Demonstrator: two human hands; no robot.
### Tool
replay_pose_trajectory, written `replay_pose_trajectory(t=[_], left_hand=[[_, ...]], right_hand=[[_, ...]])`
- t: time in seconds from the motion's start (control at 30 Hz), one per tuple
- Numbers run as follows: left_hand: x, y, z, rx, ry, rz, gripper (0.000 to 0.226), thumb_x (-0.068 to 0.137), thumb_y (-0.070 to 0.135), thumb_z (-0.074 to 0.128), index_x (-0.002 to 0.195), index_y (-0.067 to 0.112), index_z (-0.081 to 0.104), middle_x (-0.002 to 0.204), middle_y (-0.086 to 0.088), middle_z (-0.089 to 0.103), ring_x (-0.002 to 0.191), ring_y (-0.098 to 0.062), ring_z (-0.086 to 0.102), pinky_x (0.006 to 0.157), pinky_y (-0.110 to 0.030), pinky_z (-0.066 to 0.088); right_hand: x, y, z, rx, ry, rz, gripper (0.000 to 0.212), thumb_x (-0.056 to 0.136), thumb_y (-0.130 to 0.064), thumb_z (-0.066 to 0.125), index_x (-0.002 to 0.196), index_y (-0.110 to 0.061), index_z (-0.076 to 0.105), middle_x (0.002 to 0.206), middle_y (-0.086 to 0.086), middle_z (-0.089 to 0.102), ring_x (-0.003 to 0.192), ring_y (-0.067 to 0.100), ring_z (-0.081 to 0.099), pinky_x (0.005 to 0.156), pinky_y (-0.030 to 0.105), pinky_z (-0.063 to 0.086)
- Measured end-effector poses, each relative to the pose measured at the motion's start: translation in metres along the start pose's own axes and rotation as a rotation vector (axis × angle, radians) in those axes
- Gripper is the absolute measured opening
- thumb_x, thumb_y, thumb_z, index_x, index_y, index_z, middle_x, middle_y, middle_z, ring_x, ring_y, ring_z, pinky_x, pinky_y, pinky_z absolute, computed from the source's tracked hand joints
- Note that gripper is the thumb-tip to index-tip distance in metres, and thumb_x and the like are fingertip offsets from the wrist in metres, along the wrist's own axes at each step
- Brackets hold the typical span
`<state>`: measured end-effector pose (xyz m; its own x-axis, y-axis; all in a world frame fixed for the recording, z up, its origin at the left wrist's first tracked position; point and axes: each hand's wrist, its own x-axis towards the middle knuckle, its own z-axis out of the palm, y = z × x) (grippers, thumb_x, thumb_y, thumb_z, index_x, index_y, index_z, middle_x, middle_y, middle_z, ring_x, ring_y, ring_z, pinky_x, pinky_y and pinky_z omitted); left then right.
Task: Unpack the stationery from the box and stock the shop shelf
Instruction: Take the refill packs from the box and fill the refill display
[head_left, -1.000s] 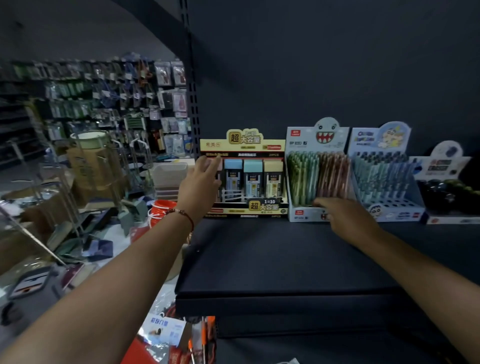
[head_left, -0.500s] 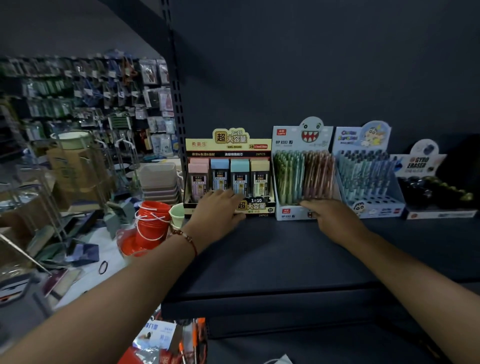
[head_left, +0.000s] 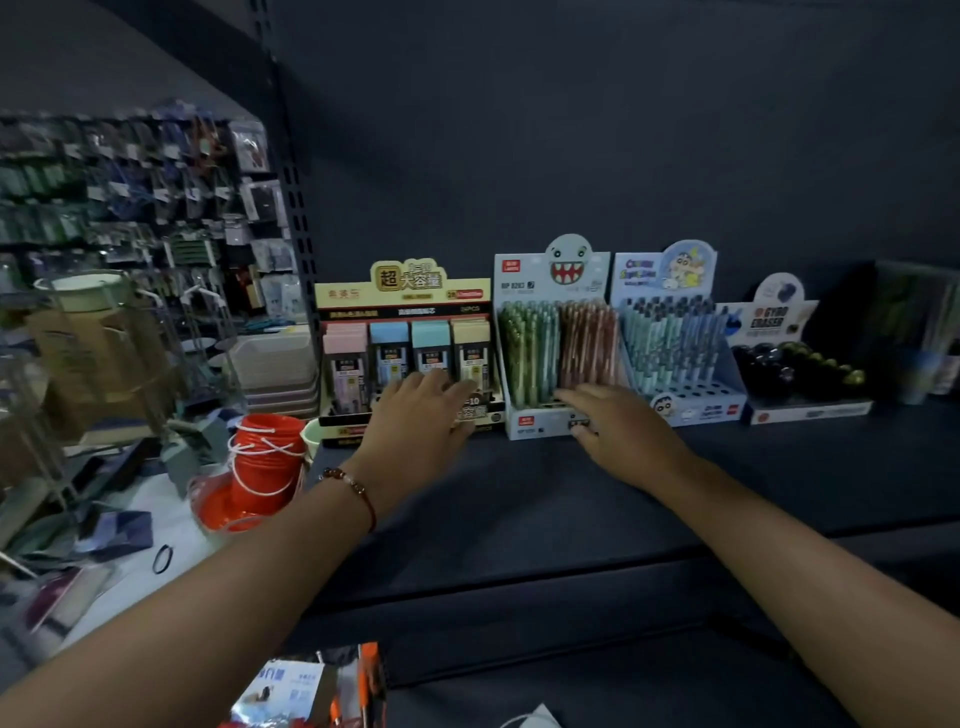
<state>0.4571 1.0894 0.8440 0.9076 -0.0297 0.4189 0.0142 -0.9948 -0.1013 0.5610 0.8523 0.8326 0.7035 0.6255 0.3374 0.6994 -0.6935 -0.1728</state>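
- Presently, four display boxes are seen standing in a row at the back of the dark shelf (head_left: 519, 509), each just beside the next.
- The lead-refill display box (head_left: 405, 322), with pink, blue, teal and yellow packs, is set at the left end of the row.
- The left hand (head_left: 421, 415) is laid against the front of this box, fingers fairly straight and spread; nothing is clasped in its grip.
- A red beaded bracelet (head_left: 353, 491) is worn on the left wrist.
- The monster-face pen box (head_left: 553, 332), filled with green and pink pens, is placed next to the refill box.
- The right hand (head_left: 618, 426) is pressed against the lower front of the pen box, fingers extended and flat; its grip is likewise loose and wide, with nothing held.
- Further right, a cartoon pen box (head_left: 670, 332) and a gyro eraser box (head_left: 789, 358) are seen.
- A stack of red buckets (head_left: 265, 462) is seen left of the shelf, amid blurred clutter.
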Motion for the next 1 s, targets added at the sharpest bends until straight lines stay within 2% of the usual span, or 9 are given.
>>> replay_pose_trajectory(t=[0.1, 0.2, 0.3, 0.37, 0.5, 0.63, 0.73, 0.9, 1.0], left_hand=[[0.006, 0.035, -0.007, -0.082, 0.020, 0.089, 0.057, 0.098, 0.049, 0.044, 0.149, 0.031, 0.028, 0.142, -0.002, 0.039, 0.130, -0.028, 0.040, 0.109, -0.045, 0.033], [0.017, 0.069, -0.004, -0.099, 0.028, 0.163, 0.055, 0.098, 0.055, 0.039, 0.147, 0.030, 0.033, 0.143, -0.003, 0.040, 0.129, -0.028, 0.041, 0.107, -0.046, 0.034], [0.034, 0.096, 0.005, -0.121, -0.016, 0.163, 0.054, 0.100, 0.055, 0.033, 0.147, 0.028, 0.035, 0.142, -0.005, 0.042, 0.128, -0.028, 0.042, 0.106, -0.046, 0.034], [0.047, 0.110, 0.014, -0.088, -0.038, 0.136, 0.054, 0.101, 0.054, 0.033, 0.147, 0.028, 0.035, 0.142, -0.005, 0.044, 0.129, -0.028, 0.042, 0.105, -0.045, 0.034], [0.069, 0.124, 0.031, 0.031, -0.088, 0.077, 0.047, 0.101, 0.048, 0.037, 0.143, 0.027, 0.042, 0.139, -0.003, 0.049, 0.125, -0.028, 0.044, 0.102, -0.044, 0.035], [0.077, 0.131, 0.036, 0.105, -0.076, 0.022, 0.044, 0.101, 0.044, 0.042, 0.142, 0.029, 0.045, 0.139, -0.002, 0.048, 0.124, -0.026, 0.045, 0.100, -0.042, 0.035], [0.080, 0.132, 0.034, 0.096, -0.077, 0.010, 0.044, 0.100, 0.044, 0.044, 0.142, 0.030, 0.045, 0.139, -0.001, 0.049, 0.125, -0.025, 0.045, 0.100, -0.041, 0.036], [0.078, 0.137, 0.033, 0.101, -0.086, -0.009, 0.044, 0.100, 0.044, 0.043, 0.143, 0.032, 0.043, 0.140, 0.000, 0.048, 0.125, -0.024, 0.046, 0.099, -0.041, 0.037], [0.078, 0.148, 0.029, 0.091, -0.087, -0.045, 0.043, 0.099, 0.041, 0.044, 0.141, 0.029, 0.046, 0.139, -0.001, 0.048, 0.124, -0.025, 0.046, 0.100, -0.041, 0.038]], right_hand=[[-0.017, 0.017, -0.009, 0.086, 0.101, 0.079, 0.049, 0.098, -0.027, 0.057, 0.146, -0.022, 0.045, 0.149, 0.001, 0.044, 0.136, 0.024, 0.041, 0.110, 0.037, 0.034], [-0.034, 0.047, -0.021, 0.172, 0.197, 0.215, 0.051, 0.096, -0.038, 0.059, 0.143, -0.023, 0.045, 0.147, 0.002, 0.044, 0.132, 0.024, 0.045, 0.105, 0.036, 0.038], [-0.038, 0.080, -0.028, 0.291, 0.153, 0.400, 0.059, 0.096, -0.050, 0.053, 0.147, -0.022, 0.041, 0.152, 0.005, 0.038, 0.130, 0.024, 0.046, 0.102, 0.036, 0.038], [-0.036, 0.100, -0.024, 0.301, 0.081, 0.449, 0.062, 0.096, -0.054, 0.048, 0.148, -0.020, 0.040, 0.153, 0.006, 0.038, 0.134, 0.026, 0.044, 0.106, 0.038, 0.036], [-0.029, 0.124, -0.012, 0.126, 0.023, 0.342, 0.061, 0.094, -0.057, 0.050, 0.142, -0.019, 0.049, 0.146, 0.004, 0.046, 0.137, 0.027, 0.039, 0.111, 0.042, 0.035], [-0.022, 0.127, -0.007, -0.033, 0.113, 0.282, 0.051, 0.093, -0.049, 0.057, 0.137, -0.024, 0.055, 0.138, 0.002, 0.053, 0.129, 0.028, 0.045, 0.102, 0.042, 0.044], [-0.016, 0.122, -0.006, -0.121, 0.120, 0.284, 0.046, 0.095, -0.048, 0.053, 0.135, -0.026, 0.055, 0.135, 0.002, 0.055, 0.127, 0.028, 0.046, 0.097, 0.042, 0.046], [-0.013, 0.120, -0.008, -0.141, 0.110, 0.298, 0.046, 0.094, -0.052, 0.052, 0.134, -0.028, 0.056, 0.134, 0.002, 0.054, 0.127, 0.030, 0.045, 0.098, 0.046, 0.043], [-0.017, 0.130, -0.011, -0.035, 0.064, 0.246, 0.052, 0.093, -0.054, 0.054, 0.137, -0.027, 0.052, 0.139, 0.002, 0.052, 0.130, 0.030, 0.043, 0.102, 0.048, 0.041]])
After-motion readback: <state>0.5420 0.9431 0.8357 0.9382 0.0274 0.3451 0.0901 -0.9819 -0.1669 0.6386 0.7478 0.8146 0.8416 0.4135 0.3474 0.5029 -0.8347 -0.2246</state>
